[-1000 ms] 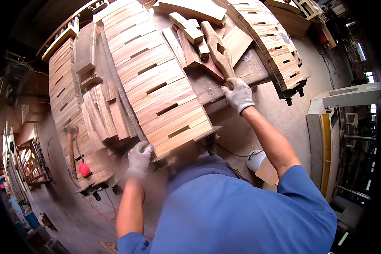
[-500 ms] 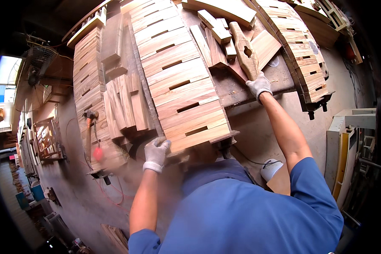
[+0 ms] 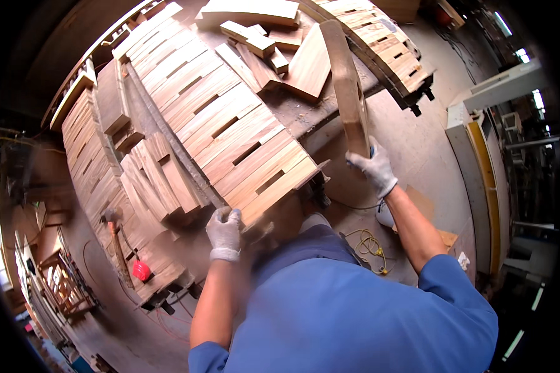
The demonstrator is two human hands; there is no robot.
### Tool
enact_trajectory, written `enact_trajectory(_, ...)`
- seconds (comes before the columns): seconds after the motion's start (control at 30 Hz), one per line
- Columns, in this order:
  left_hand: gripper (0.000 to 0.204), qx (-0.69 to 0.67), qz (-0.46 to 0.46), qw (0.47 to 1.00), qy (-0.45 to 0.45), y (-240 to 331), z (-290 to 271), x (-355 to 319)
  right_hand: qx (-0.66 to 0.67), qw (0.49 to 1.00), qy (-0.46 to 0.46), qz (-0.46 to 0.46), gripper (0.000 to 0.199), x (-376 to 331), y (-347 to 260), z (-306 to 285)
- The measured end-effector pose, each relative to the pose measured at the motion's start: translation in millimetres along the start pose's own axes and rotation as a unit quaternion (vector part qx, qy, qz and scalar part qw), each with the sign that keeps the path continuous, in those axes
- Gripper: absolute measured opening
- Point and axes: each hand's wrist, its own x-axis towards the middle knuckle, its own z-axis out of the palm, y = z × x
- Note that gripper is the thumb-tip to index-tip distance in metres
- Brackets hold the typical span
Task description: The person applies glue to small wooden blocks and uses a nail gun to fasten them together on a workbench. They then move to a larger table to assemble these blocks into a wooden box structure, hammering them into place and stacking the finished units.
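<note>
My right hand (image 3: 376, 168), in a pale work glove, grips the lower end of a long wooden paddle-shaped piece (image 3: 345, 87) with a hole in its middle. The piece is held up off the bench, its edge turned toward me. My left hand (image 3: 224, 233), gloved too, is closed at the near left corner of a long row of pale slotted wooden boards (image 3: 249, 152). What its fingers hold, if anything, is hidden. The boards lie side by side, most with a dark slot.
Loose wood blocks (image 3: 249, 40) lie beyond the row. Left of it are stacked wood strips (image 3: 158, 177) and a hammer (image 3: 115, 239) beside a red object (image 3: 142, 270). Another slotted row (image 3: 379, 43) stands far right. A yellow cord (image 3: 372, 248) lies on the floor.
My right hand has lifted the wooden piece off the loose blocks, drawn it nearer and turned it on edge. My left hand remains by the row's near corner. The view has swung rightward.
</note>
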Motion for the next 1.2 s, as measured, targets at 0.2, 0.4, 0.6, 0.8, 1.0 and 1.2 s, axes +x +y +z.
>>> enact_trajectory(0.2,0.027,0.025,0.033,0.999,-0.026,-14.0,4.8,17.1,0.098,0.970,0.117,0.189,0.041,-148.4,44.2,51.9)
enact_trajectory(0.4,0.052,0.164,0.231,0.958,0.038,40.7,-29.0,-19.5,0.282,0.890,0.099,0.344,0.030,-201.9,74.5,97.9)
enact_trajectory(0.6,0.082,0.361,0.437,0.807,-0.164,92.7,-0.3,-29.3,0.321,0.854,0.112,0.393,0.035,-183.8,80.4,122.2)
enact_trajectory(0.8,0.077,0.438,0.469,0.732,-0.228,84.5,48.1,-5.1,0.373,0.826,0.073,0.416,0.044,-172.7,68.2,108.2)
enact_trajectory(1.0,0.067,0.415,0.478,0.744,-0.214,77.8,55.9,0.7,0.476,0.772,0.037,0.420,0.047,-157.5,54.8,90.0)
enact_trajectory(1.2,0.065,0.397,0.497,0.744,-0.206,76.4,56.3,0.5,0.521,0.745,-0.105,0.402,0.034,-148.8,101.6,70.7)
